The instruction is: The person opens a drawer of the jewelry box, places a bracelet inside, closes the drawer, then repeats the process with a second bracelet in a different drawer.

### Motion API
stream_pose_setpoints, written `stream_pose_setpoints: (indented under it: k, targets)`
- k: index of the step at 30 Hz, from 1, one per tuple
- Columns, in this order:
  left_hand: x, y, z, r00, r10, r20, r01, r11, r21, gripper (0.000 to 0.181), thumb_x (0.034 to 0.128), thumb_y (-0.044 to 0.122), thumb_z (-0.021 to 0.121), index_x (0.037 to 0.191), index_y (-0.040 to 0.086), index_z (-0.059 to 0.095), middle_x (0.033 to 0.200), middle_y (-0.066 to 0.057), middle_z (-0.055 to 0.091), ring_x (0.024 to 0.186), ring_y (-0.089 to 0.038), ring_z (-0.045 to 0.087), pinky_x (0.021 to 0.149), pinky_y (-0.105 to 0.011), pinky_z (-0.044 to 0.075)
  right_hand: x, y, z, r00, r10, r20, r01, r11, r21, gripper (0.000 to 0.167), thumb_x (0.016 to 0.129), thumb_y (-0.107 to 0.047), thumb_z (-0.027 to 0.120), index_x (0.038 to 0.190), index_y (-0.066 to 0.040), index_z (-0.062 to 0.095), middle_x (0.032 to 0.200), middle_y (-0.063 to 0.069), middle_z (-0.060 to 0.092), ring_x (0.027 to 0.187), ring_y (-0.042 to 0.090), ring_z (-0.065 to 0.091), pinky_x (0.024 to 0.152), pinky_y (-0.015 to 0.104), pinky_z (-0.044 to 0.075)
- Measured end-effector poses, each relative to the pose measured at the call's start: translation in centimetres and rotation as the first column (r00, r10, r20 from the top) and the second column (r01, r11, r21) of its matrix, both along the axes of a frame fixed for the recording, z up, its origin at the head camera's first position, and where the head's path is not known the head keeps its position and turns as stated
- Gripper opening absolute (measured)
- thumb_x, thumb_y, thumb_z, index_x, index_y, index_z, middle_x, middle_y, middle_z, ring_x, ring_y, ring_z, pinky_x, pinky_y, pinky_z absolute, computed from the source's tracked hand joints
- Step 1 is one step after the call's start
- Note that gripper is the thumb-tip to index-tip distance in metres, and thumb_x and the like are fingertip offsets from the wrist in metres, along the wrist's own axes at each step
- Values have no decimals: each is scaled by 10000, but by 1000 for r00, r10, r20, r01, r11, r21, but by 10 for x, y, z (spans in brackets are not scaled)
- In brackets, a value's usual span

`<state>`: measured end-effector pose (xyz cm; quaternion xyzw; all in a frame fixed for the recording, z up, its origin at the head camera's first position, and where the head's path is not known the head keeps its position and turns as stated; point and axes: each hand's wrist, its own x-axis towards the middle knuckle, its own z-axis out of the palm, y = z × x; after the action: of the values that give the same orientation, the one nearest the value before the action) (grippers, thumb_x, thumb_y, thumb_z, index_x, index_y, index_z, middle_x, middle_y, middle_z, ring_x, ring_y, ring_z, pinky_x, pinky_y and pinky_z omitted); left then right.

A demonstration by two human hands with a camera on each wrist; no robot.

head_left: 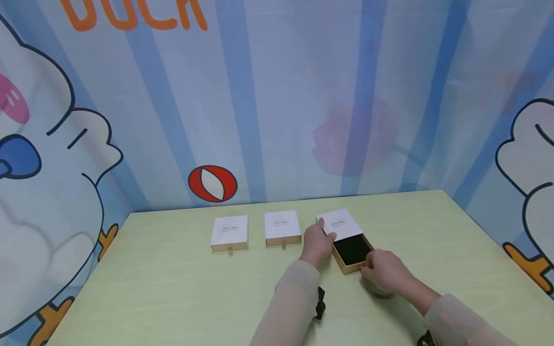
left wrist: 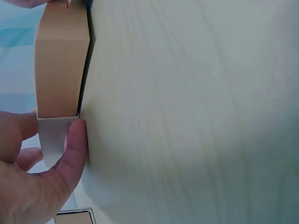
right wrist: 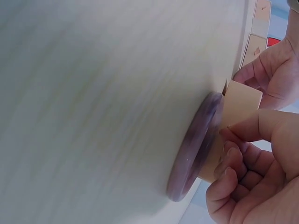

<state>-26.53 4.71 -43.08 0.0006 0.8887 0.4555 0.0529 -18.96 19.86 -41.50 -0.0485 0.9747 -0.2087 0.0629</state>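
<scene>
A small drawer box has a white printed sleeve [head_left: 339, 224] and a tan drawer [head_left: 346, 268] with a black lining, pulled partly out. My left hand [head_left: 317, 244] grips the sleeve by its sides, thumb along one side in the left wrist view. At the drawer's front edge, my right hand [head_left: 385, 270] pinches with thumb and forefinger; the exact spot, perhaps a pull tab, is hidden by the fingers. A purplish-brown bangle [right wrist: 189, 154] lies on the table just in front of the drawer, mostly covered by the right hand in the head view.
Two similar closed boxes, a left one [head_left: 230, 233] and a middle one [head_left: 283, 228], stand to the left with small tabs at their fronts. The pale yellow table [head_left: 173, 288] ends at a printed cloth backdrop [head_left: 294, 96].
</scene>
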Motion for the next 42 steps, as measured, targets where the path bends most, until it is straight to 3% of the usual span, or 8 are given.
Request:
stream_pose_setpoints:
  k: [14,23,30,36,42]
  targets:
    - [0,-1,0,1000,-7,-9,7,1000,17,577,940,205,582,1445,35,359,1481,-144,393,1366,-280,358,1123,-397,315,-2,17,9,998,-22,61,26,997,-68,215,818,-190,703,697,-56,586,651,20,551,590,140,482,488,258,402]
    - [1,-1,1,1000,4,4,-4,1000,29,576,942,199,579,1448,41,355,1489,-138,382,1366,-261,357,1118,-391,325,-7,39,12,1000,10,26,-12,999,48,151,796,-91,682,869,40,663,776,70,624,663,163,520,546,280,457]
    - [3,-1,1,1000,-7,-12,7,1000,19,570,940,195,580,1441,29,364,1481,-144,392,1364,-269,362,1121,-390,320,-6,45,4,999,42,3,-43,997,59,51,781,-53,687,756,-20,718,683,12,643,607,130,521,533,269,444]
    - [1,-2,0,999,-17,-46,16,1000,-8,568,930,188,592,1427,8,383,1473,-148,406,1368,-276,361,1110,-372,336,-5,45,3,1000,28,0,-28,998,58,72,779,-64,707,711,-43,703,646,6,622,587,133,520,518,266,445]
    - [1,-2,0,1000,-15,-28,15,1000,-1,572,934,191,588,1434,16,374,1481,-142,395,1366,-246,364,1099,-359,352,-4,45,3,999,27,16,-28,996,80,95,799,-71,700,707,-49,687,629,7,597,572,134,505,506,259,432]
